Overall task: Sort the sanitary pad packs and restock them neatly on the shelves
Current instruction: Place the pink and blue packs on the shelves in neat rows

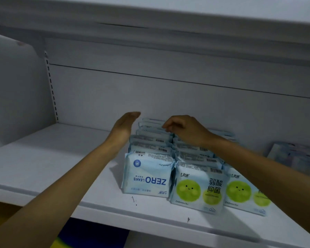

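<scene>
On the shelf [61, 158], pale-blue packs [199, 187] stand in rows below the right hand [186, 130], which pinches a rear pack [151, 123] by its top. Just left of it the left hand [123, 126] is flat, fingers straight. Nearest, the front pack [148, 174] reads upside down, and the right forearm [258, 163] hides part of the third row.

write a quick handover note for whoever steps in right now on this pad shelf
Left hand: open, flat against the side of the left row.
Right hand: fingers curled at a rear pack's top edge; grip unclear.
Done: three rows stand on the shelf.
Left: the ZERO LEAKS pack in front is upside down, probably flip it; blurred pile at far right likely needs shelving.
</scene>
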### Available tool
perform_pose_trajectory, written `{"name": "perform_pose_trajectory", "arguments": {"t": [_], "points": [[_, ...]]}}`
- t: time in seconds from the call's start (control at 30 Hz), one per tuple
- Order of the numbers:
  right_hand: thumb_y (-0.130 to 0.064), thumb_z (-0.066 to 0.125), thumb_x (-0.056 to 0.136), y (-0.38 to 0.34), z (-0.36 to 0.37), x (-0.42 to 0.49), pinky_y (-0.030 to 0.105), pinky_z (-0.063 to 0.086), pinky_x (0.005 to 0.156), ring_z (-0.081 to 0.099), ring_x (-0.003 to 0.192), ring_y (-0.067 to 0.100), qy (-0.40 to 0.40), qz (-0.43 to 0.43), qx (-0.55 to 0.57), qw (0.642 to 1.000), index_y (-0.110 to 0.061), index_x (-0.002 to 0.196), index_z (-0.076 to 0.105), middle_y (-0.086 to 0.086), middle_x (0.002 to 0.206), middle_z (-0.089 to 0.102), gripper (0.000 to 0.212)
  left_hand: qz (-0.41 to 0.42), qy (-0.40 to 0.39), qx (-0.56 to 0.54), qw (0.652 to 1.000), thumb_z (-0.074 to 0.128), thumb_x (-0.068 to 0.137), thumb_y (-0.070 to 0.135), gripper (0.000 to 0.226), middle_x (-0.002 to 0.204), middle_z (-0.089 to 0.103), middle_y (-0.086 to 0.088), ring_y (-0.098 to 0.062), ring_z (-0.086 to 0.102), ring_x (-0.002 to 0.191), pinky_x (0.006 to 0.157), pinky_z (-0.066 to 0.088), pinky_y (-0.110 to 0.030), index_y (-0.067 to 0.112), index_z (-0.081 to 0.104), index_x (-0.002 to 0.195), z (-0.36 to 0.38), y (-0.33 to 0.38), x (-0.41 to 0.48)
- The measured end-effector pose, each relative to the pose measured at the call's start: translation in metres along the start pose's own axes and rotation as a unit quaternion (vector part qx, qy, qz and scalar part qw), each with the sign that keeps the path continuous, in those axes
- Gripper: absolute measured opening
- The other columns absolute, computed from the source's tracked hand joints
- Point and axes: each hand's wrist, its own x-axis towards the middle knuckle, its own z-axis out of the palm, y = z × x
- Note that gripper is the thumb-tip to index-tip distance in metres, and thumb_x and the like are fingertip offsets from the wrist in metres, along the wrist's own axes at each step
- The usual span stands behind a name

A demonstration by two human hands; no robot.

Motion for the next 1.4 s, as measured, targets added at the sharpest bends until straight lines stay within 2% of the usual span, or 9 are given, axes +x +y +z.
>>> {"name": "perform_pose_trajectory", "arguments": {"t": [0.17,0.33,0.5,0.77,0.87,0.97,1.13,1.3,1.4], "points": [[-0.024,0.063,0.091,-0.013,0.006,0.008,0.027,0.05,0.08,0.062,0.085,0.01,0.044,0.019,-0.007,0.999,-0.015,0.092,0.067,-0.001,0.093,0.069,0.01,-0.112,-0.004,-0.099,0.989,0.024,0.102,0.048,0.05,0.157,0.024,0.003,-0.01,0.029,0.14,0.116,0.022,-0.036,0.03,0.028,0.149,0.004,-0.023,-0.028],[-0.067,0.069,0.067,-0.048,0.026,-0.018,0.025,0.049,0.07,0.059,0.078,0.004,-0.115,-0.028,-0.164,0.979,-0.028,0.09,0.067,-0.012,0.084,0.063,0.045,-0.114,-0.006,-0.186,0.976,0.018,0.103,0.041,0.039,0.081,0.053,0.013,0.01,0.059,0.048,0.046,0.047,-0.009,0.029,0.052,0.086,0.024,-0.022,-0.046],[-0.055,0.074,0.072,-0.052,0.039,-0.019,0.032,0.045,0.065,0.054,0.073,0.013,-0.135,-0.065,-0.186,0.971,-0.016,0.084,0.065,-0.004,0.082,0.059,0.042,-0.06,0.06,-0.128,0.988,0.023,0.094,0.06,0.06,0.154,0.03,0.008,-0.007,0.028,0.141,0.116,0.022,-0.032,0.031,0.031,0.146,0.005,-0.038,-0.034],[-0.036,0.073,0.081,-0.078,0.015,-0.004,0.028,0.038,0.056,0.05,0.056,0.017,0.043,0.099,0.143,0.984,-0.014,0.06,0.049,0.004,0.058,0.049,0.038,0.221,0.063,-0.021,0.973,0.052,0.078,0.072,0.071,0.144,0.037,0.018,-0.007,0.045,0.129,0.101,0.039,-0.014,0.048,0.023,0.138,-0.021,-0.007,-0.069],[-0.032,0.065,0.088,-0.095,0.019,0.001,0.033,0.055,0.062,0.066,0.071,0.028,0.061,0.152,0.248,0.955,0.0,0.086,0.067,0.016,0.079,0.068,0.032,0.229,-0.046,0.101,0.967,0.079,0.057,0.061,0.103,0.143,0.041,0.017,0.0,0.045,0.128,0.1,0.043,-0.018,0.046,0.023,0.142,-0.014,0.004,-0.085],[-0.036,0.057,0.095,-0.11,0.013,0.005,0.023,0.049,0.05,0.063,0.061,0.018,0.036,0.135,0.325,0.935,-0.005,0.088,0.065,0.005,0.072,0.066,0.032,0.17,0.024,-0.049,0.984,0.075,0.063,0.026,0.072,0.111,0.061,0.011,0.0,0.064,0.097,0.075,0.053,-0.021,0.023,0.041,0.126,-0.016,0.01,-0.081],[-0.049,0.074,0.074,-0.103,0.001,-0.004,0.018,0.051,0.08,0.059,0.102,0.001,0.051,-0.119,0.048,0.99,-0.031,0.115,0.056,-0.01,0.114,0.06,0.048,0.079,-0.01,-0.276,0.958,0.069,0.054,0.019,0.085,0.117,0.063,-0.012,-0.025,0.067,0.102,0.069,0.058,-0.038,0.004,0.042,0.134,-0.048,0.007,-0.081],[-0.043,0.076,0.073,-0.089,0.005,-0.025,0.024,0.049,0.056,0.064,0.069,0.008,-0.001,-0.132,0.043,0.99,-0.022,0.087,0.064,-0.007,0.078,0.066,0.028,0.034,-0.047,-0.202,0.978,0.079,0.063,0.048,0.074,0.115,0.067,0.001,-0.021,0.064,0.109,0.081,0.056,-0.034,0.018,0.054,0.126,-0.052,-0.007,-0.08],[-0.046,0.079,0.072,-0.067,0.021,-0.041,0.028,0.046,0.058,0.061,0.067,0.013,-0.006,-0.095,-0.086,0.992,-0.022,0.083,0.06,-0.007,0.075,0.063,0.032,-0.038,0.007,-0.217,0.975,0.048,0.072,0.075,0.07,0.122,0.064,0.004,-0.015,0.059,0.113,0.102,0.046,-0.039,0.027,0.056,0.123,-0.056,-0.019,-0.067]]}}
